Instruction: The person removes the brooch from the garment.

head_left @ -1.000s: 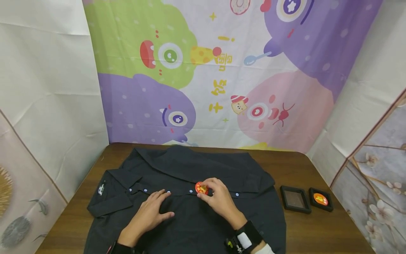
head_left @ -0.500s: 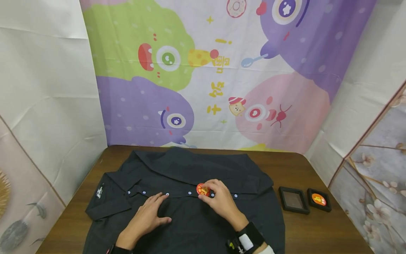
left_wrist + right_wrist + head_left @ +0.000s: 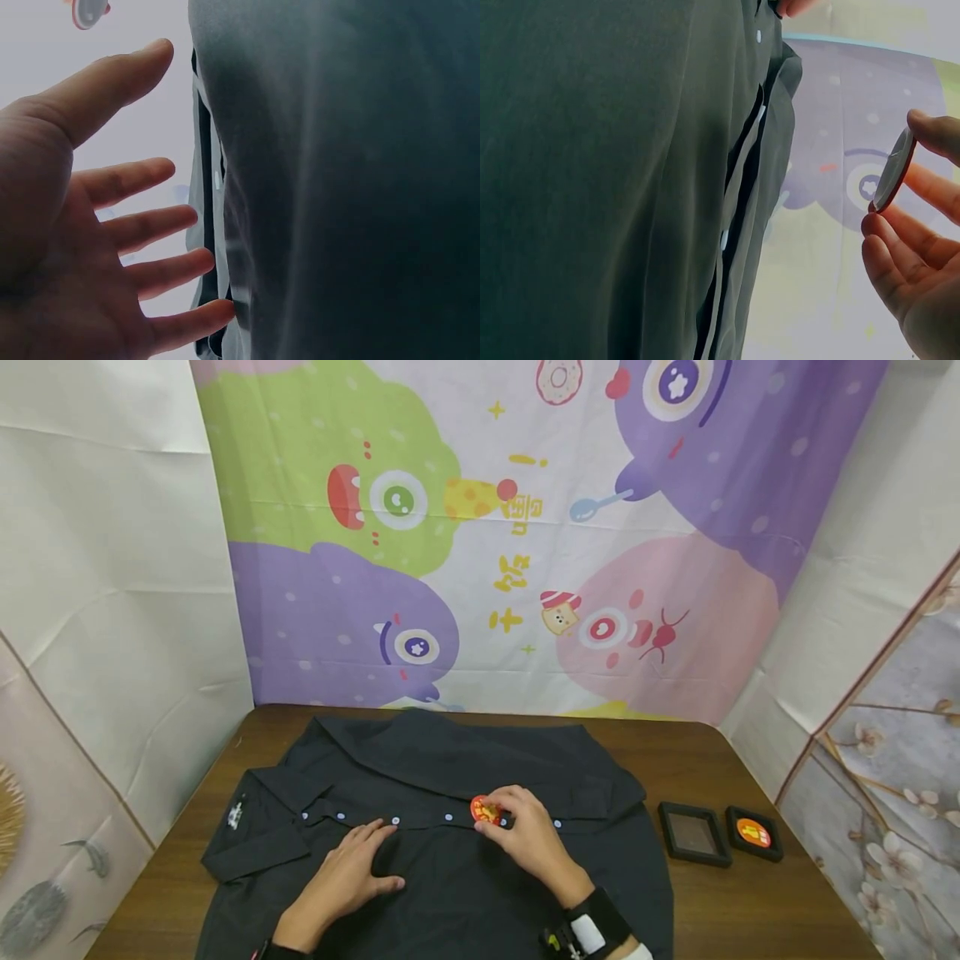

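Note:
A dark button-up shirt (image 3: pixel 450 877) lies spread out, with a row of pale buttons along its placket. Between thumb and fingertips, my right hand (image 3: pixel 528 835) pinches a round red-and-yellow pin badge (image 3: pixel 485 810) close over the placket. The right wrist view shows the badge (image 3: pixel 894 171) edge-on, its pale back with a thin pin facing the shirt and held apart from the cloth. My left hand (image 3: pixel 348 877) is spread with its fingertips at the placket, near a button (image 3: pixel 395 821). In the left wrist view its fingers (image 3: pixel 161 217) hold nothing.
At the right on the brown table (image 3: pixel 720 910) stand a black frame (image 3: pixel 693 833) with a clear middle and a smaller black frame holding an orange badge (image 3: pixel 753 832). A white emblem (image 3: pixel 235 814) marks the shirt's left part. A cartoon-printed cloth (image 3: pixel 495 668) hangs behind.
My right hand has shifted slightly to the right along the placket with the badge. The left hand stays in nearly the same place on the shirt. The head view has shifted a little.

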Demonstrator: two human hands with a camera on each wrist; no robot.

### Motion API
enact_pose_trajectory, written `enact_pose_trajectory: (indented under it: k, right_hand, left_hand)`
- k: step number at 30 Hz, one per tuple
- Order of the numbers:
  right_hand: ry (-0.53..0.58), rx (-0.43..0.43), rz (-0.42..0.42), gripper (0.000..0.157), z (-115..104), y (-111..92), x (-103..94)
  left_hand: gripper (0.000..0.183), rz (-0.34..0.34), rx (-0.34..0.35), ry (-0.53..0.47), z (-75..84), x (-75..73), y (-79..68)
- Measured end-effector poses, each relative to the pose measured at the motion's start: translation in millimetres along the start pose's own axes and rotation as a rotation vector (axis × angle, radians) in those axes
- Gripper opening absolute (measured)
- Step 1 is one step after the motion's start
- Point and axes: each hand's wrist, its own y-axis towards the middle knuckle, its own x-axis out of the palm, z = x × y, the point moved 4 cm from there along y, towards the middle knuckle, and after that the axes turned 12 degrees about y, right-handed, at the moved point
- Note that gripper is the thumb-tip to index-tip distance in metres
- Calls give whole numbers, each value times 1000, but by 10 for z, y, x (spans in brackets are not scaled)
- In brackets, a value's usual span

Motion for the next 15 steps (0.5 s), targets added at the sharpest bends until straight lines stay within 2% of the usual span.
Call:
enact_pose_trajectory:
  k: [5,15]
  right_hand:
    - [4,32,2,30,25,-12,-43]
    - [-9,54,21,31,68,-47,-137]
  left_hand:
    - [70,-33,-5,-17,-9,21,-1]
    - [70,-33,2,-16,-24,36,-4]
